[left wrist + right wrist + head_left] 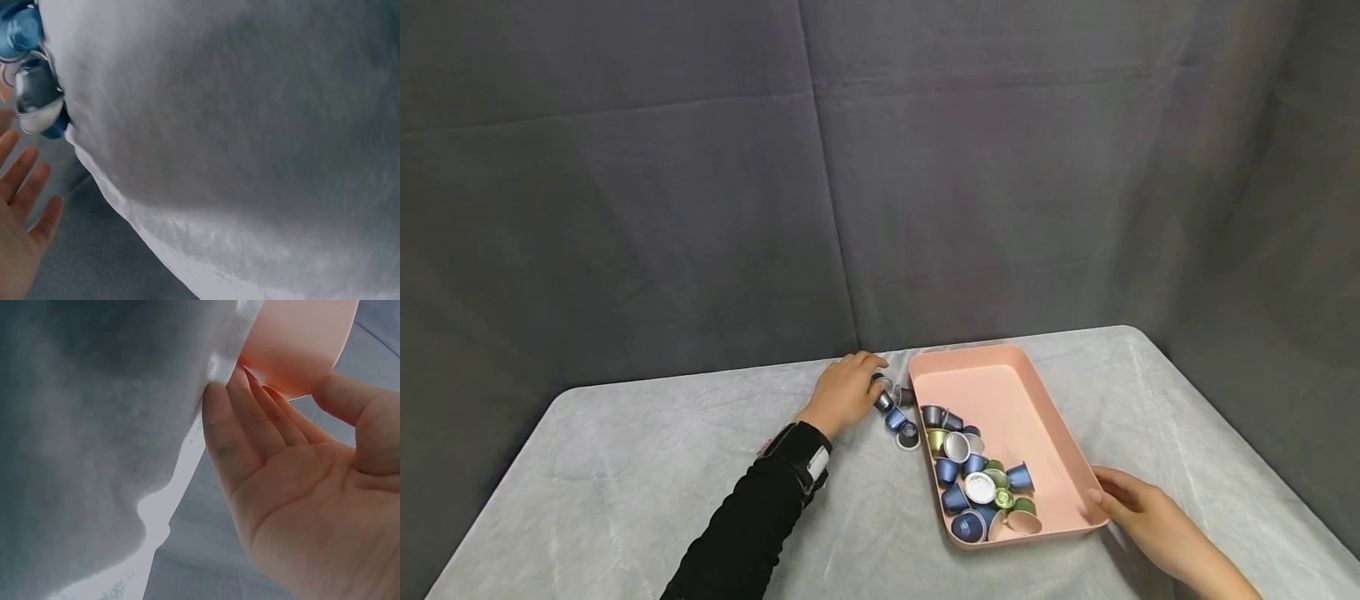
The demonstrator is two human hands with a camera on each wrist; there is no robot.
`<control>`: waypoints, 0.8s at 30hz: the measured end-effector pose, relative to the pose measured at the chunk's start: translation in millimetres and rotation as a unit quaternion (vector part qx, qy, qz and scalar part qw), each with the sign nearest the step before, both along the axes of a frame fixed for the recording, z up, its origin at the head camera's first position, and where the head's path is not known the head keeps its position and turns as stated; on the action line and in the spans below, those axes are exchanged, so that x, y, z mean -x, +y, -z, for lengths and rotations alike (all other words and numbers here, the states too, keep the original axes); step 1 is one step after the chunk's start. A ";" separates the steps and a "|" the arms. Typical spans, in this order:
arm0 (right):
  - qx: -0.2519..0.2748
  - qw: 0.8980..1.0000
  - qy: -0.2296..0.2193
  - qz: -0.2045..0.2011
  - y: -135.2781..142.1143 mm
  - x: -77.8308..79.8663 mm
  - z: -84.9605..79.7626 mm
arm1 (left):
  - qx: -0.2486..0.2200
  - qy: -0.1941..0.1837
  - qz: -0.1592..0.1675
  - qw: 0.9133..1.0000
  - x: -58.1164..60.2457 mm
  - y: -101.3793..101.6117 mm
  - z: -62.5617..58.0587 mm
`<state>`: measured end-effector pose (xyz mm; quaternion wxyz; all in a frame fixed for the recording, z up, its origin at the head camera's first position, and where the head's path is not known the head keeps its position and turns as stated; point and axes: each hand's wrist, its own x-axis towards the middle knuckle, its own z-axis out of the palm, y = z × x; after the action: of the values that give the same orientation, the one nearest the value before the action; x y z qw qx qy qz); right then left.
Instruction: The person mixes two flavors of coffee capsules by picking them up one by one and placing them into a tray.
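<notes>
A pink tray [977,367] lies on the table with several coffee capsules [980,487] in blue, green, silver and dark tones heaped along its left side and front. My right hand [1157,525] pinches the tray's near right corner, thumb at the rim and fingers against the outer wall; the right wrist view shows this hand [300,481] close up. Beyond the tray's left wall, a few loose capsules [896,419] lie on the table. My left hand [842,393] reaches over beside them, fingers extended. In the left wrist view its fingers are spread near a dark capsule [37,84].
A grey-white cloth covers the table [625,483], whose rounded far edge runs behind the tray. Dark grey fabric [700,208] hangs close behind the table. A black band [801,457] circles the left wrist over a black sleeve [737,533].
</notes>
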<state>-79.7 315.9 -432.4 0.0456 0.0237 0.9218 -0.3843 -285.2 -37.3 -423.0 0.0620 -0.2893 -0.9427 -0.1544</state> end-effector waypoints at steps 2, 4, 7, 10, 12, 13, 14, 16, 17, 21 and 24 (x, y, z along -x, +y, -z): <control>0.002 1.000 0.001 0.001 -1.1 -0.2 0.8 | 0.004 -0.011 -0.008 1.000 1.9 -1.5 0.1; -0.002 1.000 0.007 0.004 -2.1 -1.1 1.6 | 0.005 -0.015 -0.012 1.000 3.5 -2.4 0.8; -0.011 1.000 0.016 0.007 -3.4 -2.1 2.0 | 0.007 -0.020 -0.015 1.000 5.6 -2.5 1.6; -0.016 1.000 0.021 0.008 -4.2 -2.7 1.6 | 0.009 -0.020 -0.017 1.000 7.9 -1.2 1.6; -0.016 1.000 0.019 0.008 -4.2 -2.3 1.0 | 0.010 -0.023 -0.019 1.000 9.4 0.1 0.7; -0.016 1.000 0.018 0.008 -4.1 -2.1 0.8 | 0.010 -0.024 -0.020 0.999 10.2 0.7 0.3; -0.016 1.000 0.017 0.008 -4.0 -2.0 0.5 | 0.012 -0.028 -0.021 0.999 10.8 1.3 -0.3; -0.016 1.000 0.015 0.009 -3.9 -1.8 0.2 | 0.014 -0.040 -0.022 0.999 11.5 2.7 -1.8; -0.015 1.000 0.013 0.009 -3.8 -1.8 0.1 | 0.015 -0.048 -0.023 0.998 11.7 3.3 -2.4; -0.010 1.000 0.012 0.008 -3.3 -1.7 0.2 | 0.014 -0.079 -0.026 0.996 12.6 5.7 -4.0; -0.007 1.000 0.009 0.005 -2.4 -1.0 0.1 | 0.002 -0.090 -0.019 0.996 12.6 6.6 -3.7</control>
<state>-78.7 313.5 -432.4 0.0354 0.0249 0.9245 -0.3786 -297.9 -30.7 -419.3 -0.0206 -0.2561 -0.9502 -0.1765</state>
